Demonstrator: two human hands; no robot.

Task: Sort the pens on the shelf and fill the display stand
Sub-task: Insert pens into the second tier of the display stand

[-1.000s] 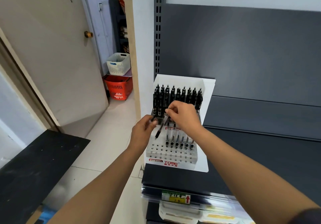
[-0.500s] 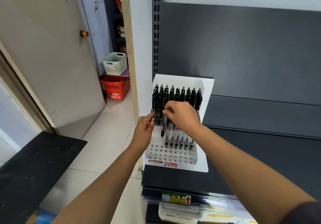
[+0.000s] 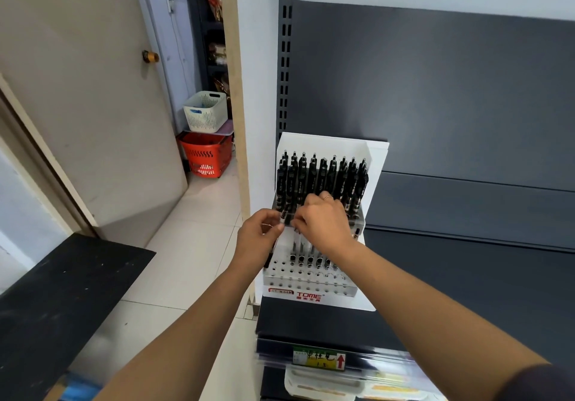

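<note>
A white "TOME" display stand point(image 3: 311, 285) sits at the left end of a dark shelf. Black pens point(image 3: 320, 176) fill its back rows, and a few clear-bodied pens point(image 3: 308, 254) stand in the middle row. Several front holes are bare. My two hands meet in front of the stand's left side. My right hand point(image 3: 326, 223) pinches a pen point(image 3: 287, 218) with curled fingers. My left hand point(image 3: 255, 238) pinches the same pen from the left. A dark pen end pokes out below the left palm. The right hand hides part of the middle rows.
The grey shelf point(image 3: 466, 276) stretches right of the stand. A price label point(image 3: 320, 360) sits on its front edge. To the left are an open door point(image 3: 93, 104), a red basket point(image 3: 205, 157) under a white basket point(image 3: 205, 111), and a black board point(image 3: 62, 291).
The pen in my right hand pointed down-left at the stand before. It has since been lifted, and my left hand has closed in to meet the right at the stand's left side.
</note>
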